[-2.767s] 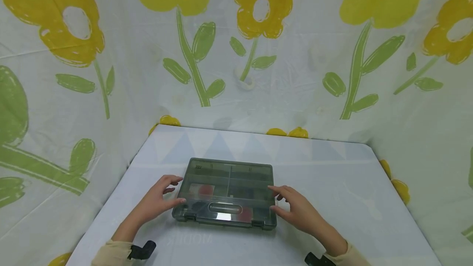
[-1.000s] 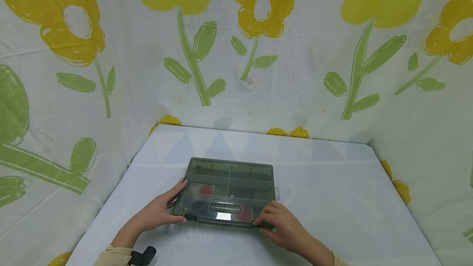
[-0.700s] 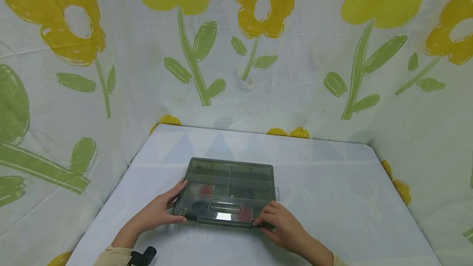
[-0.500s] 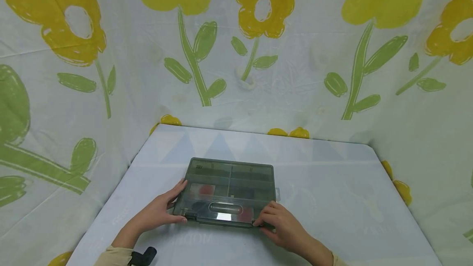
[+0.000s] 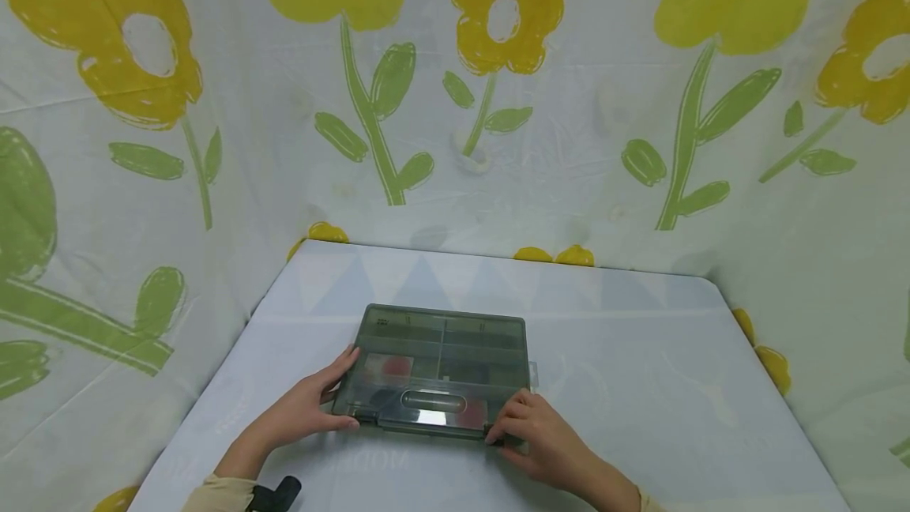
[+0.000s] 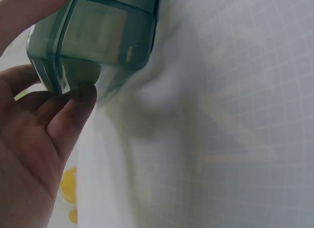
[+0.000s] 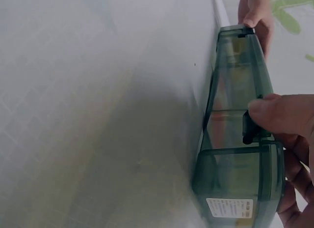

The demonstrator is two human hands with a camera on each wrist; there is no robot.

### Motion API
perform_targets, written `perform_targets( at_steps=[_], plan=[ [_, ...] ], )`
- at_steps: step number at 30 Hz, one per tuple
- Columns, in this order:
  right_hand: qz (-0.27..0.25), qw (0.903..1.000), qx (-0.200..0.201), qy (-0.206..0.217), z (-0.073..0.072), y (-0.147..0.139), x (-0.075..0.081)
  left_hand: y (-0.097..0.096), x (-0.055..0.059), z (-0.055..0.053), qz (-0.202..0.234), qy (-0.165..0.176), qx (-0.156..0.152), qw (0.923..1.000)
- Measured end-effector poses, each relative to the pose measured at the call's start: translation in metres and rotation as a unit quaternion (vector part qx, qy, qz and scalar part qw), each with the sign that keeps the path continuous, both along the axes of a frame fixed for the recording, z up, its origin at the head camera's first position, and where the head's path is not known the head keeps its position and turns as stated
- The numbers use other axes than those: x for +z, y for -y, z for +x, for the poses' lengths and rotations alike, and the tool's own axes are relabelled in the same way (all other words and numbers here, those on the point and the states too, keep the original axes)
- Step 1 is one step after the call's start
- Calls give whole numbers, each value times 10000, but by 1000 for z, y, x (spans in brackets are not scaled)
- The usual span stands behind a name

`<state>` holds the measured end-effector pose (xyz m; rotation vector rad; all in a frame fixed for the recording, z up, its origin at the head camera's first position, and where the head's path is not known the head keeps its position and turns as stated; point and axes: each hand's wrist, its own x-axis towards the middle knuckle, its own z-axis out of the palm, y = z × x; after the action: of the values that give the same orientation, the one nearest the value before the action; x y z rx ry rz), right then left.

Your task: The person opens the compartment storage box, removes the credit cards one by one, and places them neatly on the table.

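A translucent dark green storage box (image 5: 476, 350) with a divided interior lies on the table, its lid down. Through the lid show a red round shape on a pale card and a reddish patch near the front. My left hand (image 5: 302, 409) holds the box's front left corner, thumb at the front and fingers along the side; in the left wrist view, fingertips of the left hand (image 6: 29, 134) press on the box wall. At the front right, my right hand (image 5: 536, 433) pinches a small dark latch (image 7: 249, 128), thumb on it and other fingers curled by the lid edge.
The white table (image 5: 640, 385) has faint printed triangles at its far side. A clear tab (image 5: 534, 374) sticks out from the box's right side. Flower-printed curtains (image 5: 569, 125) rise behind and on both sides. A black wrist device (image 5: 276, 494) sits on the left sleeve.
Both hands have moved from beside the box onto its front corners. Over the last half second my right fingertips have slid slightly downward at the latch; the left hand and box stay still.
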<state>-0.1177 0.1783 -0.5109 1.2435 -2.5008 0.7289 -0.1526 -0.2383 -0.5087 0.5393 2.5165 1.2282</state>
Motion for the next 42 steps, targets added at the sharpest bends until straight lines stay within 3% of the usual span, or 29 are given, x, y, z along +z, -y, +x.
perform_targets(
  at_steps=[18,42],
  plan=[
    [222,9997,60,-8,0,0,-1,4,-1,0,275,235,-64,9993],
    [-288,9967,-90,749,-3,10,3,6,-3,1,337,200,-28,9992]
  ],
)
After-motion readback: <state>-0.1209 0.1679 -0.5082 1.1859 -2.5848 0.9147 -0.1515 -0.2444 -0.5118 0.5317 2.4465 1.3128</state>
